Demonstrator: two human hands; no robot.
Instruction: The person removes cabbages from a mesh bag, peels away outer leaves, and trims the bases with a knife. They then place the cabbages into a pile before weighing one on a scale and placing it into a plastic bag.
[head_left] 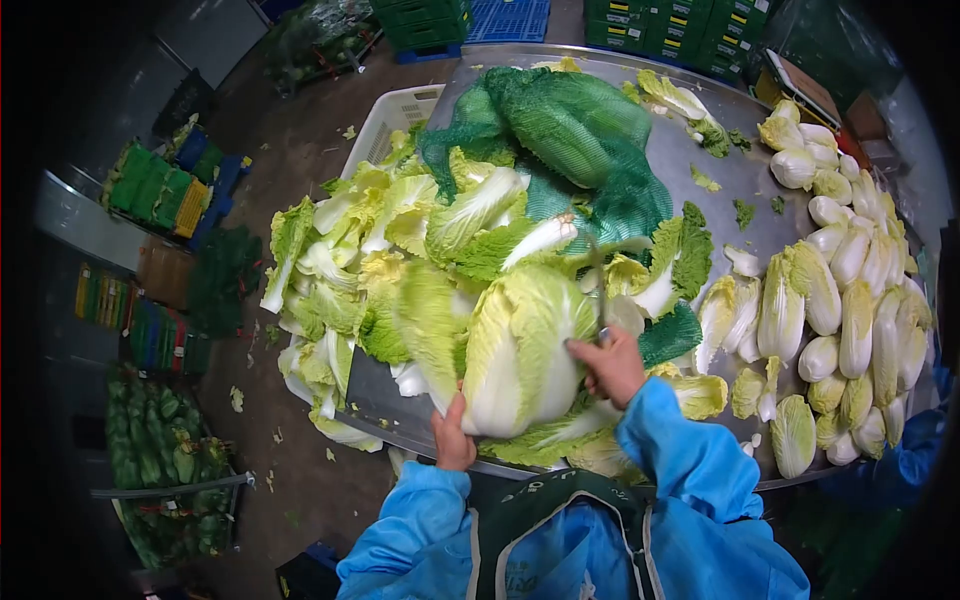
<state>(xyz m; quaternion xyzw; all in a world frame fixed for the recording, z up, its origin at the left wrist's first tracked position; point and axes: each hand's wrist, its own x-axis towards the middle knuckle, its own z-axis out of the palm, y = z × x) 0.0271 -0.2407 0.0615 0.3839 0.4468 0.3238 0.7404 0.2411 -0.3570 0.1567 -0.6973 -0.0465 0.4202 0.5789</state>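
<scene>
A large napa cabbage (pixel 525 350) lies in front of me at the table's near edge, pale green with a white base. My left hand (pixel 455 437) is closed at its lower left, on the base of an outer cabbage leaf (pixel 428 325) that stands away from the head and is blurred. At the cabbage's right side, my right hand (pixel 614 368) grips a knife (pixel 600 285), its blade pointing up and away from me. The handle is mostly hidden in my fingers. Loose leaves lie under and around the cabbage.
Loose leaves (pixel 400 215) heap over a white crate (pixel 392 125) on the left. Behind the cabbage lies a green mesh bag (pixel 575 125) with cabbages inside. Trimmed cabbages (pixel 855 325) cover the right side of the metal table (pixel 690 165). Green crates (pixel 425 25) stand beyond.
</scene>
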